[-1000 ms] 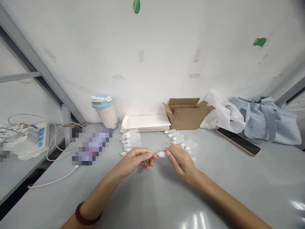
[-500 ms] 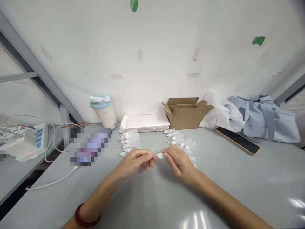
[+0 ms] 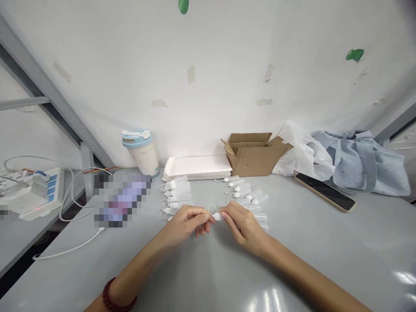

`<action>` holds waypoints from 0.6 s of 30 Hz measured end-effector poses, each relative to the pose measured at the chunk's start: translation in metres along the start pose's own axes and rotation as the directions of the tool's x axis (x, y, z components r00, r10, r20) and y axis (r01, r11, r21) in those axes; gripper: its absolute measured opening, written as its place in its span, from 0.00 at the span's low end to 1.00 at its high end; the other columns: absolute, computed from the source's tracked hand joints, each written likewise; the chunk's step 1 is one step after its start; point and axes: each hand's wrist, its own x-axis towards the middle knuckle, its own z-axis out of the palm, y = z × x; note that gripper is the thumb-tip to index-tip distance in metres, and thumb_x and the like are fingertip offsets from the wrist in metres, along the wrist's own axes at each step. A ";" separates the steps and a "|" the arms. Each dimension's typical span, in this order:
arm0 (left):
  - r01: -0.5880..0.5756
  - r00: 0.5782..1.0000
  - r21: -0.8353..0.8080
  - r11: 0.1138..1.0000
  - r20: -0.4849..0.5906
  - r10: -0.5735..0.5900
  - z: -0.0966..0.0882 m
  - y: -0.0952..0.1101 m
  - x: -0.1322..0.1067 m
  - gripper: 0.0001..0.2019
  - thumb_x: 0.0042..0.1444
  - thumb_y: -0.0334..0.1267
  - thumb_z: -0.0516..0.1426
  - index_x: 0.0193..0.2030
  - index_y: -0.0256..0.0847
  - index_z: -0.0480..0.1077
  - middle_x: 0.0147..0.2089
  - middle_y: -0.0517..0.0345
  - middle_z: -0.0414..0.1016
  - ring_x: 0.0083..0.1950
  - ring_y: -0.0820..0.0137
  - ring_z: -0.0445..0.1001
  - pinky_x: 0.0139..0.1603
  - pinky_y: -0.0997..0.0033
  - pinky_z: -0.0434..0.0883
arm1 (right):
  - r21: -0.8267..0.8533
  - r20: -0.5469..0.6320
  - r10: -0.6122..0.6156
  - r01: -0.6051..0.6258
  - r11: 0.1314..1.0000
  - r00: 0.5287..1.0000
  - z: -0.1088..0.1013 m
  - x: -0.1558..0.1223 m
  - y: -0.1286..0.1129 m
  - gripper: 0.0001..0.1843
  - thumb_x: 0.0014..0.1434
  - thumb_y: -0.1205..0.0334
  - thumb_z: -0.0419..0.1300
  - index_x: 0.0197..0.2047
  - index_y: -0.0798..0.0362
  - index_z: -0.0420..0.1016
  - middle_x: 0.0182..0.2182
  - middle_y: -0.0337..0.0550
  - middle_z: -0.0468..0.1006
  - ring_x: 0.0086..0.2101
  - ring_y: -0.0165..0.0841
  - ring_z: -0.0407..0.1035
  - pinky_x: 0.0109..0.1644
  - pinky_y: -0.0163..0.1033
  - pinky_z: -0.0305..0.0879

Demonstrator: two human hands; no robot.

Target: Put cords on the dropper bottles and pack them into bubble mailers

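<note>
Between my hands a small white squeeze bottle (image 3: pixel 217 216) lies sideways in the air, its tip toward the left and a thin loop strap curving above it. My right hand (image 3: pixel 244 222) is closed round its body and hides most of it. The thumb and forefinger of my left hand (image 3: pixel 190 220) pinch the tip end, where a cap seems to sit; the fingers cover the detail. Behind my left hand lies a row of similar bottles (image 3: pixel 180 189) with looped straps. More bottles (image 3: pixel 260 199), some clear and some whitish, lie behind my right hand.
At the wall lie a stack of white envelopes (image 3: pixel 198 167) and an open cardboard box (image 3: pixel 255 158). A lidded cup (image 3: pixel 143 154) and a blurred-out phone (image 3: pixel 125 201) are on the left. A plastic bag (image 3: pixel 300 151), black phone (image 3: pixel 325 191) and blue cloth bag (image 3: pixel 364 164) are on the right.
Both hands have shifted very slightly down the picture with the bottle between them. The grips look the same, and the other things stay in place.
</note>
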 end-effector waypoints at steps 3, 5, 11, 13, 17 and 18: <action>0.000 1.000 0.039 0.999 -0.002 0.000 0.000 -0.001 0.000 0.14 0.58 0.43 0.52 0.31 0.35 0.73 0.27 0.58 0.70 0.26 0.75 0.65 0.28 0.74 0.63 | 0.002 0.014 0.022 -0.022 1.000 1.000 0.002 0.000 0.001 0.12 0.66 0.67 0.43 0.37 0.53 0.67 0.26 0.41 0.68 0.28 0.32 0.61 0.32 0.37 0.60; 0.023 1.000 0.050 0.998 0.009 -0.024 0.002 0.000 0.000 0.12 0.55 0.43 0.54 0.31 0.36 0.71 0.27 0.60 0.69 0.27 0.75 0.65 0.28 0.74 0.63 | 0.007 0.024 0.038 -0.038 0.999 0.999 0.002 0.000 0.001 0.13 0.66 0.66 0.43 0.37 0.53 0.67 0.26 0.41 0.68 0.28 0.32 0.62 0.32 0.37 0.60; 0.088 0.996 0.082 0.993 0.003 -0.088 0.003 0.007 -0.002 0.10 0.49 0.42 0.60 0.34 0.38 0.70 0.29 0.62 0.69 0.28 0.75 0.64 0.27 0.76 0.61 | 0.008 0.038 0.055 -0.055 0.998 0.998 0.000 0.003 -0.001 0.14 0.66 0.64 0.42 0.38 0.53 0.68 0.26 0.42 0.68 0.28 0.32 0.62 0.32 0.37 0.60; 0.078 0.996 0.077 0.994 -0.036 -0.076 -0.001 0.009 -0.002 0.12 0.50 0.43 0.59 0.37 0.38 0.70 0.30 0.61 0.70 0.29 0.74 0.65 0.28 0.75 0.62 | -0.005 0.037 0.055 -0.055 0.998 0.998 -0.002 0.003 0.000 0.14 0.66 0.65 0.42 0.38 0.53 0.68 0.26 0.42 0.68 0.28 0.32 0.61 0.33 0.38 0.60; 0.036 0.997 0.105 0.994 -0.069 -0.029 -0.006 0.010 -0.003 0.12 0.53 0.44 0.56 0.36 0.37 0.71 0.30 0.58 0.71 0.29 0.74 0.65 0.29 0.74 0.63 | -0.042 0.039 0.038 -0.036 0.998 0.999 -0.002 0.003 0.001 0.14 0.66 0.65 0.43 0.37 0.54 0.68 0.26 0.42 0.69 0.28 0.33 0.61 0.33 0.38 0.60; 0.029 0.997 0.119 0.993 -0.076 -0.020 -0.007 0.010 -0.003 0.11 0.54 0.44 0.56 0.35 0.37 0.71 0.30 0.58 0.71 0.29 0.74 0.65 0.30 0.74 0.63 | -0.046 0.036 0.032 -0.030 0.998 0.999 -0.001 0.003 0.001 0.14 0.66 0.64 0.42 0.37 0.53 0.68 0.25 0.42 0.69 0.28 0.33 0.61 0.33 0.38 0.60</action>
